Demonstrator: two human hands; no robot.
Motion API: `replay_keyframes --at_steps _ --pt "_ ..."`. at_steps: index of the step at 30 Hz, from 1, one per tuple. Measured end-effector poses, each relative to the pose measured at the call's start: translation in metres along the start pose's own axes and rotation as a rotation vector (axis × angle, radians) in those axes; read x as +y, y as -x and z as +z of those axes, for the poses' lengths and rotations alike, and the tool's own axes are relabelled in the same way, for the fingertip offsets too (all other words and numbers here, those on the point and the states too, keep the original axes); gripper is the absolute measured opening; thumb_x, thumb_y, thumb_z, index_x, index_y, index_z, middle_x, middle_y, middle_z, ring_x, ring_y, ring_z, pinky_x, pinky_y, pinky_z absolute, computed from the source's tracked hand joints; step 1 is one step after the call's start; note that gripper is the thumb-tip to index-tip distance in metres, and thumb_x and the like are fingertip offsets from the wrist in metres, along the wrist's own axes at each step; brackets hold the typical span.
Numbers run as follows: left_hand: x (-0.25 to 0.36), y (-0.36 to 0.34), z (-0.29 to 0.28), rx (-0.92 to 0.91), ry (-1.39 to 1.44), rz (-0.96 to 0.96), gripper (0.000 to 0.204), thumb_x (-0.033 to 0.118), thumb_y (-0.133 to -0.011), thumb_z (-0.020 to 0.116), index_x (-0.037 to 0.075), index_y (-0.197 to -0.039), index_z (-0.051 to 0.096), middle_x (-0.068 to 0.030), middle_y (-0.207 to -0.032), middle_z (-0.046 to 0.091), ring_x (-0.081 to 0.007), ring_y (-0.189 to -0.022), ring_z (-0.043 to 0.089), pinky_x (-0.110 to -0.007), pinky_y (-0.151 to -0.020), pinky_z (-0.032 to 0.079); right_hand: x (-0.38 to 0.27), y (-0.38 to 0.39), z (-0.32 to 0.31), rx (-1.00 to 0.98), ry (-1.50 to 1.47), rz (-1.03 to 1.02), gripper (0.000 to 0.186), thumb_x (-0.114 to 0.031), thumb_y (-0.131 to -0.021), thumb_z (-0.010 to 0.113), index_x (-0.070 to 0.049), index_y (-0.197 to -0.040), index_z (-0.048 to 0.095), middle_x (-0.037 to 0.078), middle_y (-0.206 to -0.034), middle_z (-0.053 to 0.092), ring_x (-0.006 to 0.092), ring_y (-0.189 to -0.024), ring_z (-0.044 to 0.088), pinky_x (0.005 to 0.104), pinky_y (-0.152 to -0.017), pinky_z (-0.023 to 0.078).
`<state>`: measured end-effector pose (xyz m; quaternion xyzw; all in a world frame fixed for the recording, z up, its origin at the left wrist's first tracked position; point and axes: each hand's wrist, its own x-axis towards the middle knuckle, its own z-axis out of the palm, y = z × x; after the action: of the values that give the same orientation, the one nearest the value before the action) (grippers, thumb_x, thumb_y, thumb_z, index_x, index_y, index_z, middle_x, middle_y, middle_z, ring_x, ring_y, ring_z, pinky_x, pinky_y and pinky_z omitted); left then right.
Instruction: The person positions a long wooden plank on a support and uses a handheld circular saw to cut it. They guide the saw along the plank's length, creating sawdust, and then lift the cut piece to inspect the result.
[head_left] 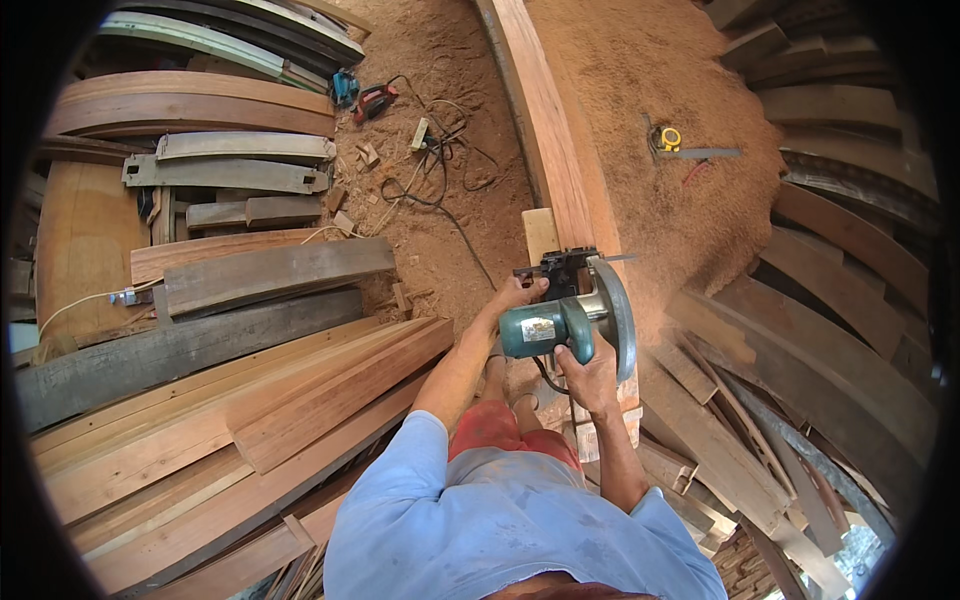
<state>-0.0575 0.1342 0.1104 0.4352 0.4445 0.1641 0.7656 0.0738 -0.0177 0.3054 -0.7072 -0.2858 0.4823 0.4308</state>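
A green circular saw point(535, 331) with a large grey blade guard point(613, 310) sits at the near end of a long reddish timber beam point(545, 120). My right hand point(588, 375) is wrapped round the saw's rear handle. At the front left, my left hand point(518, 296) grips a dark part by the black base plate point(568, 262); its fingertips are partly hidden. A thin strip of blade shows past the guard on the right. Beneath the beam, beside the saw, a pale wood block point(541, 233) sticks out to the left.
Stacked boards point(250, 400) crowd the left; more timber point(840, 310) leans along the right. A black cord point(440, 205) and power strip point(420, 134) lie on the sawdust near a red-and-black power tool point(375, 103) and a blue tool point(345, 88). A yellow tape measure point(669, 139) rests right of the beam.
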Motion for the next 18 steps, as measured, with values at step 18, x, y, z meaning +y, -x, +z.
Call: replay_keyframes --at_steps 18 --pt "-0.002 0.031 -0.003 -0.273 0.326 0.054 0.051 0.034 -0.096 0.076 0.005 -0.135 0.062 -0.0054 -0.121 0.069 -0.0153 -0.106 0.066 -0.035 -0.088 0.056 -0.008 -0.017 -0.002 0.008 0.07 -0.09 0.024 -0.008 -0.09 0.07 0.002 -0.112 0.071 0.009 -0.086 0.072 0.0142 -0.077 0.064 0.0332 -0.073 0.053"
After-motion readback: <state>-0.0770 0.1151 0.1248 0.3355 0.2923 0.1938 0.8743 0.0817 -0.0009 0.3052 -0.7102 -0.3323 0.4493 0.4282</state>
